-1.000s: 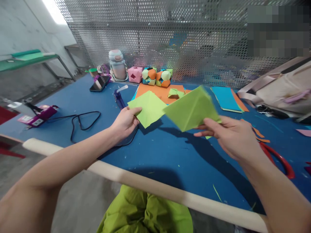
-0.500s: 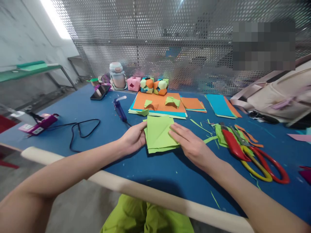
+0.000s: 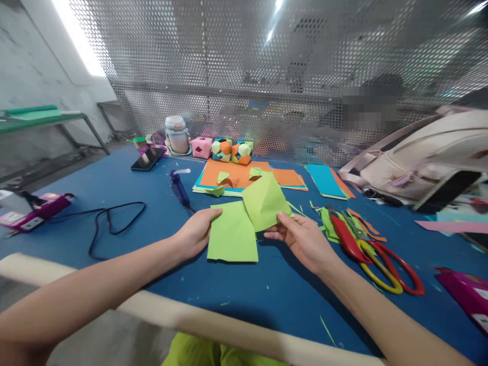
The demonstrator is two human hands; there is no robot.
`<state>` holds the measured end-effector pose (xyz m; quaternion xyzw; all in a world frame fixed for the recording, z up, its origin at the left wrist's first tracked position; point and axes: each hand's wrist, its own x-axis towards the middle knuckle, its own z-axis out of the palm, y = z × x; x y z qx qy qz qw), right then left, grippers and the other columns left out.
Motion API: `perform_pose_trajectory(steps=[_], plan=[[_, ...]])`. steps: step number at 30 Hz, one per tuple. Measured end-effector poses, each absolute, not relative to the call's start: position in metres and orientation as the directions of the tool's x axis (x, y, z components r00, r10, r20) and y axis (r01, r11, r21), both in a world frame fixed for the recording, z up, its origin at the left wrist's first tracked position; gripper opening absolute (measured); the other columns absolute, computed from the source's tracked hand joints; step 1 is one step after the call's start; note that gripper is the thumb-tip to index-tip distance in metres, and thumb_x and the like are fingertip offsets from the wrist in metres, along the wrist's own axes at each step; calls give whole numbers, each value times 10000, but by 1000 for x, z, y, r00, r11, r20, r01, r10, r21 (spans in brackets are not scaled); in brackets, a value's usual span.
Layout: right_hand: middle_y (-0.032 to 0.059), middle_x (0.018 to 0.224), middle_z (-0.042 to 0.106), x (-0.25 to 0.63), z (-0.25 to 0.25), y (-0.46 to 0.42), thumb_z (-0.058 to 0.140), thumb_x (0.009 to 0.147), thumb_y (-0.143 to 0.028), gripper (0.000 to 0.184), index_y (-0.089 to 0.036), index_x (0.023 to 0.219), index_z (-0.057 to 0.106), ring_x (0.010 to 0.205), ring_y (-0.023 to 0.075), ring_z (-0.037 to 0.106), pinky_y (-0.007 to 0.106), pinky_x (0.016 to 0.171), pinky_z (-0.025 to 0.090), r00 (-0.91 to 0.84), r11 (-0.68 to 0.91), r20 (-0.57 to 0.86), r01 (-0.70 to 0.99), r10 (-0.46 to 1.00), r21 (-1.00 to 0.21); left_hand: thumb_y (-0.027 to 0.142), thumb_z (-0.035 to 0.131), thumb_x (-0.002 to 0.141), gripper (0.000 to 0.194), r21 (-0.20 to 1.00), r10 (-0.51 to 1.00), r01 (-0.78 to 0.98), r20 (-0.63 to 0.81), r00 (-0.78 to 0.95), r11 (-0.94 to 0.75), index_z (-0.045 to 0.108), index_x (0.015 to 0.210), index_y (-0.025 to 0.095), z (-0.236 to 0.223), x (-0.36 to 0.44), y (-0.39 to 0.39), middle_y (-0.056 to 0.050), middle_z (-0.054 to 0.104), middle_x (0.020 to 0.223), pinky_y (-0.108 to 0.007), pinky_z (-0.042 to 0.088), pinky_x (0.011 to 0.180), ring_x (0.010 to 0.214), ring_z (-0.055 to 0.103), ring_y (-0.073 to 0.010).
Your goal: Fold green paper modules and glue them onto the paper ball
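Observation:
My left hand (image 3: 198, 231) pinches the left edge of a flat light-green paper square (image 3: 232, 236), thumb on top and fingers beneath. A creased green paper sheet (image 3: 265, 203) is gripped at its lower right corner by my right hand (image 3: 301, 236); it tilts up and overlaps the flat square's upper right. Just beyond lie orange sheets (image 3: 213, 173) on blue and green ones, with small folded green pieces (image 3: 259, 173) on top. Scissors with red and yellow handles (image 3: 381, 262) rest right of my right hand, over green paper scraps (image 3: 330, 223).
A blue glue gun (image 3: 178, 188) stands left of the papers, its black cable (image 3: 110, 211) looping left. Along the back are a bottle (image 3: 177, 134), a pink paper cube (image 3: 202, 147) and two multicoloured ones (image 3: 241, 152). A pale backpack (image 3: 427, 147) sits right. A phone (image 3: 147, 159) lies left.
The green papers were together in one stack between both hands. My right hand has lifted the creased top sheet up and right, apart from the flat square. The view has shifted slightly.

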<state>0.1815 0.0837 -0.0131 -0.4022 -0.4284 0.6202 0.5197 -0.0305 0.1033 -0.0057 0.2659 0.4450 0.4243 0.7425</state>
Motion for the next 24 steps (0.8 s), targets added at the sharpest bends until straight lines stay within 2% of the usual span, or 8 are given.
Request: perform_pose_trajectory(steps=[6, 8, 10, 13, 15, 17, 20, 24], plan=[[28, 659, 655, 185, -2, 76, 679, 732, -414, 253, -164, 755, 648, 565, 130, 592, 260, 531, 519, -232, -177, -105, -317, 967, -932, 166, 531, 792, 225, 788, 886, -405, -415, 207, 463, 659, 966, 103, -3, -32, 104, -135, 730, 904, -326, 569, 705, 743, 705, -225], [5, 627, 614, 184, -4, 75, 698, 699, -427, 274, -164, 713, 619, 535, 114, 544, 242, 499, 465, -256, -182, -131, -189, 958, -965, 169, 530, 799, 218, 795, 891, -402, -398, 219, 454, 661, 958, 95, 0, -30, 101, -129, 734, 857, -318, 565, 703, 705, 702, -216], [-22, 588, 555, 181, -9, 75, 693, 690, -433, 287, -169, 661, 583, 515, 100, 480, 232, 487, 403, -210, -85, -89, 30, 974, -996, 181, 530, 811, 226, 805, 896, -397, -368, 248, 441, 664, 969, 90, 2, -27, 98, -128, 733, 857, -315, 560, 709, 708, 700, -214], [-50, 538, 448, 177, -14, 75, 644, 723, -418, 282, -182, 613, 533, 508, 93, 382, 234, 487, 314, -82, 139, 116, 369, 990, -919, 227, 522, 836, 258, 803, 895, -408, -330, 301, 434, 662, 1002, 87, 3, -25, 91, -140, 727, 906, -327, 554, 745, 764, 699, -222], [-53, 533, 420, 174, -16, 74, 609, 748, -407, 273, -190, 615, 511, 512, 97, 357, 242, 494, 289, -40, 203, 209, 476, 977, -856, 288, 534, 842, 293, 801, 894, -418, -307, 327, 428, 657, 1014, 86, 2, -24, 87, -150, 721, 926, -343, 551, 762, 787, 696, -229], [-51, 535, 425, 169, -16, 71, 581, 768, -408, 266, -196, 630, 495, 511, 102, 358, 247, 497, 286, -28, 214, 230, 493, 973, -843, 303, 622, 788, 322, 829, 894, -389, -264, 363, 403, 646, 1036, 99, 1, -23, 83, -144, 718, 945, -355, 549, 760, 792, 694, -234], [-46, 547, 431, 163, -16, 67, 575, 771, -410, 262, -199, 641, 488, 519, 105, 367, 246, 496, 294, -24, 211, 226, 470, 974, -857, 197, 767, 639, 421, 899, 902, -287, -212, 375, 331, 639, 1034, 125, -2, -21, 78, -115, 721, 952, -339, 543, 752, 774, 691, -221], [-34, 571, 462, 162, -17, 69, 622, 734, -417, 259, -188, 643, 542, 544, 111, 392, 247, 511, 322, 0, 182, 198, 397, 980, -900, 191, 788, 606, 449, 931, 914, -216, -209, 348, 295, 641, 1026, 139, -5, -19, 75, -99, 719, 969, -332, 530, 776, 805, 686, -213]])
